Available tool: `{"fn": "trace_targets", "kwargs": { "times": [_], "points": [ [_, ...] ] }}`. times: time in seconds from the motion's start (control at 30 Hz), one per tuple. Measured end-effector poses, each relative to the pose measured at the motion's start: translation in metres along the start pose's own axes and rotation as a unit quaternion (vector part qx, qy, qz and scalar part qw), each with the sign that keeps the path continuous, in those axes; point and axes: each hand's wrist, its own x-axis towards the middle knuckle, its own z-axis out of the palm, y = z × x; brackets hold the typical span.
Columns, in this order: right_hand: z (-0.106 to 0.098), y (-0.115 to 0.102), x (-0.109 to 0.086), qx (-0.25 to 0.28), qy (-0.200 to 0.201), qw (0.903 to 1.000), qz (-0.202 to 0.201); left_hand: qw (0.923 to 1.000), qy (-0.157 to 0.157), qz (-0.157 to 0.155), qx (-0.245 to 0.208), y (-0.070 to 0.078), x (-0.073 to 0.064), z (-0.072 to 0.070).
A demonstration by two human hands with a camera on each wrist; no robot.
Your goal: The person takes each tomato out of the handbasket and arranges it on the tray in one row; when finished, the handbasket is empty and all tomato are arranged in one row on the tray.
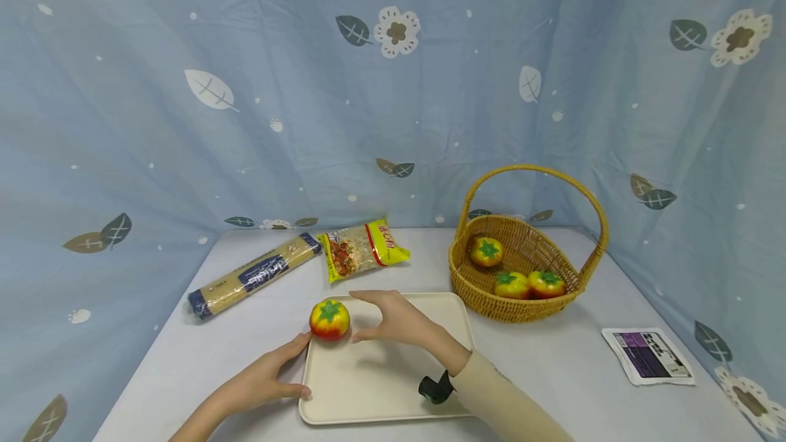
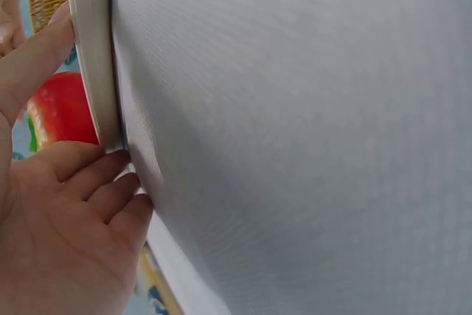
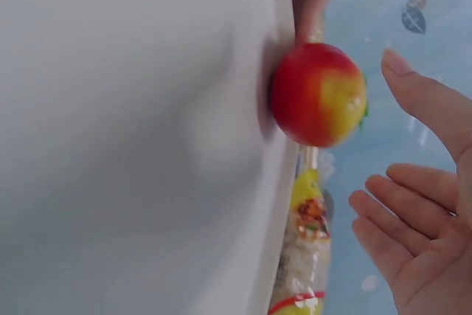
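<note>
Touching the left rim of a beige tray (image 1: 359,391), the left hand (image 1: 264,377) has thumb and fingers apart, gripping nothing. Far to the right lies a white-and-purple packet (image 1: 649,357). Above the tray, the right hand (image 1: 402,319) is spread wide and empty, just right of a red-and-yellow fruit (image 1: 329,320) on the tray's far left corner. Beyond, a pasta pack (image 1: 253,275) lies left, a wicker basket (image 1: 491,307) of three similar fruits (image 1: 487,252) stands right, and a yellow bag (image 1: 362,251) lies between.

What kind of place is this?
Probably an indoor corner set up for tabletop play or practice: a patterned blue curtain hangs behind and beside a white table, where a tray is laid out.
</note>
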Motion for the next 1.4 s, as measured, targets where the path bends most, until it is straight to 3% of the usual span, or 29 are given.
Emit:
{"fn": "trace_targets", "kwargs": {
  "times": [0.63,0.83,1.17,1.4],
  "points": [
    [-0.042,0.015,-0.064,0.006,0.075,0.9971,0.013,1.0,0.003,0.004,0.004,-0.004,-0.001,0.001],
    [-0.057,0.023,-0.083,0.011,0.1,0.9948,0.018,1.0,0.0,-0.009,-0.001,-0.003,-0.001,0.001],
    [-0.093,0.038,-0.123,-0.012,0.123,0.9919,0.028,1.0,-0.005,-0.005,-0.003,-0.002,0.002,0.003],
    [-0.113,0.053,-0.148,-0.06,0.154,0.9854,0.04,1.0,0.0,-0.006,0.004,-0.001,-0.001,0.0]
  ]
}}
